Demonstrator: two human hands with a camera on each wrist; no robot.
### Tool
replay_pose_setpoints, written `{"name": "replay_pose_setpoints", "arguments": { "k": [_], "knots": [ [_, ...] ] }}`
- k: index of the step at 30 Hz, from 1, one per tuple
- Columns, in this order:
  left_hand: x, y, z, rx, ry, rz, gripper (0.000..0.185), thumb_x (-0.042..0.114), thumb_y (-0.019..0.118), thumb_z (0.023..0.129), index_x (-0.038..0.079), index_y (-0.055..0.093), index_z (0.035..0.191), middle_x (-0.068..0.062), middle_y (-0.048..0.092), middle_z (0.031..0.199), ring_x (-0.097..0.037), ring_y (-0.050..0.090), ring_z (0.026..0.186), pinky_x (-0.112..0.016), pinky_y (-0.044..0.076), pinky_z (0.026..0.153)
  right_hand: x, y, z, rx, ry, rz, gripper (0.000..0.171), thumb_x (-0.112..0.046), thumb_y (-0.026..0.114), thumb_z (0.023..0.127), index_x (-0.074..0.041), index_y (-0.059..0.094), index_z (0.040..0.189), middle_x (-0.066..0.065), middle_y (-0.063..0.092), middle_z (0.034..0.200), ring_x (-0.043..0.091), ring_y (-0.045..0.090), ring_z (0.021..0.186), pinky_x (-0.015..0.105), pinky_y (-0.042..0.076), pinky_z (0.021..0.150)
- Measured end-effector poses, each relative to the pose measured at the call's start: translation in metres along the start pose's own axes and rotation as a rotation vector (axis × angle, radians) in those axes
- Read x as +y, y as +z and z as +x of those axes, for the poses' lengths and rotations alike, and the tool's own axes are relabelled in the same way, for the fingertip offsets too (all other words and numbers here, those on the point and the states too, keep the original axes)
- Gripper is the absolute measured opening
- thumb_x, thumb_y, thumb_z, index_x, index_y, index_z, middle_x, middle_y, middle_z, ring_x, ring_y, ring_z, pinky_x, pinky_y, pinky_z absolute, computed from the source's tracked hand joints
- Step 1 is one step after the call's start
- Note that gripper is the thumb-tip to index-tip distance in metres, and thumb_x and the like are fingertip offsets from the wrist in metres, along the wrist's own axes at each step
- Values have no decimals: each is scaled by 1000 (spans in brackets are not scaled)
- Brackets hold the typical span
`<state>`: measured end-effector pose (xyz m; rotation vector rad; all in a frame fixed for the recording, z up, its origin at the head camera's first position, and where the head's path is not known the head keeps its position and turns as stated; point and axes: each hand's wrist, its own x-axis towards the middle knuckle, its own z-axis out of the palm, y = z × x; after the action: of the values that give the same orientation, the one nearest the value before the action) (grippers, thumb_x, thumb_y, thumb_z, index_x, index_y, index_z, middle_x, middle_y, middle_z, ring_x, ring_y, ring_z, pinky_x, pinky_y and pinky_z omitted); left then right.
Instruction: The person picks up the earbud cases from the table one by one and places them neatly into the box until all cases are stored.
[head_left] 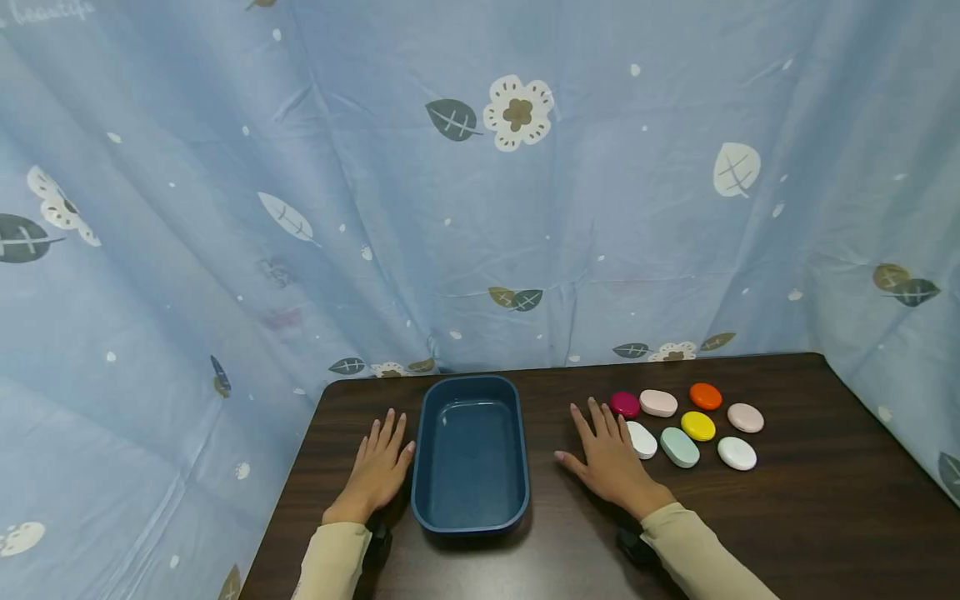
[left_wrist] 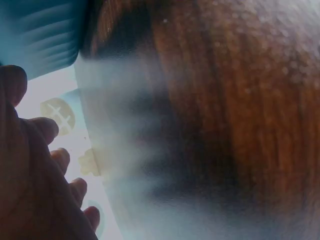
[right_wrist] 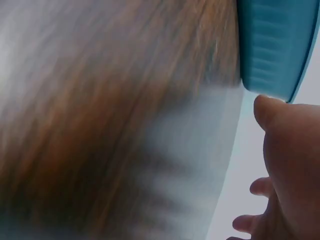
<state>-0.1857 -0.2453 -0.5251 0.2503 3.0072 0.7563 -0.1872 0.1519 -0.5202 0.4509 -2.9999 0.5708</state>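
Observation:
A deep blue rectangular dish (head_left: 471, 454) stands on the dark wooden table, its inside bare. Left of it is my left hand (head_left: 377, 469), palm down with straight, spread fingers and the thumb close to the dish's wall. My right hand (head_left: 611, 462), to the dish's right, also has its fingers spread and holds nothing. Its fingertips are beside a crimson oval piece (head_left: 625, 405) and partly cover a white oval piece (head_left: 641, 440). In the wrist views, the dish's ribbed outer wall (right_wrist: 272, 47) rises beyond each thumb.
More smooth oval pieces lie right of my right hand: pale pink (head_left: 658, 403), orange (head_left: 706, 396), yellow (head_left: 698, 426), mint green (head_left: 679, 447), beige-pink (head_left: 746, 417) and white (head_left: 737, 453). A blue patterned curtain (head_left: 480, 208) hangs behind the table (head_left: 840, 500) and along its sides.

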Motion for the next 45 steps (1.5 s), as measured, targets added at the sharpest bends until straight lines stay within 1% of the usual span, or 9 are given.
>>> {"name": "replay_pose_setpoints", "arguments": {
  "k": [6,11,15,19,22,24,27,31,45],
  "knots": [
    [3,-6,0,-22,-23,-65,65,38,34,116,2,18,168,-23,7,175,-51,3,159,-69,4,124,10,-6,-5,93,31,-42,79,-39,75,98,1,43,159,36,37,160,56,35,148,72,22,120],
    [11,-14,-1,45,-11,-226,61,32,32,117,0,22,167,-26,13,173,-56,10,156,-79,8,117,22,-13,-11,222,34,-60,74,-24,85,90,5,52,149,37,50,143,56,50,131,72,38,110],
    [19,-19,0,68,-14,-364,59,32,32,118,2,23,167,-26,19,172,-53,15,157,-76,10,119,32,-15,-16,276,37,-44,69,-12,88,85,7,56,143,36,53,135,56,56,120,70,47,98],
    [27,-19,0,83,-20,-485,57,28,41,116,0,29,165,-26,33,165,-49,39,147,-66,30,118,39,-16,-21,280,39,-20,65,-4,86,83,7,58,140,36,53,134,53,58,112,67,51,92],
    [32,-19,0,101,-34,-578,54,18,49,114,-2,34,162,-25,45,156,-39,57,127,-54,50,102,41,-17,-23,283,37,-17,61,1,85,82,7,61,138,35,54,131,52,60,108,65,53,89],
    [34,-18,0,114,-45,-639,53,12,52,112,-4,38,160,-25,51,149,-31,62,114,-43,55,91,42,-17,-25,285,34,-15,59,4,84,81,8,62,135,35,55,129,52,60,108,64,53,89],
    [37,-17,0,125,-67,-726,49,7,53,109,-7,43,156,-26,55,141,-26,64,104,-33,56,79,42,-18,-26,274,46,12,56,7,82,81,9,62,134,34,55,128,53,59,111,64,53,92],
    [39,-15,-1,112,-112,-789,47,5,55,107,-6,49,152,-25,57,136,-23,63,100,-30,54,76,42,-19,-28,254,69,43,53,9,80,81,9,64,131,32,56,126,51,59,113,65,53,92],
    [45,-9,-2,105,-196,-824,50,-3,60,101,-2,54,150,-11,53,113,-12,49,71,-27,44,63,40,-27,-30,152,109,43,50,7,83,81,7,68,128,30,60,120,45,64,104,64,55,88]
  ]
}}
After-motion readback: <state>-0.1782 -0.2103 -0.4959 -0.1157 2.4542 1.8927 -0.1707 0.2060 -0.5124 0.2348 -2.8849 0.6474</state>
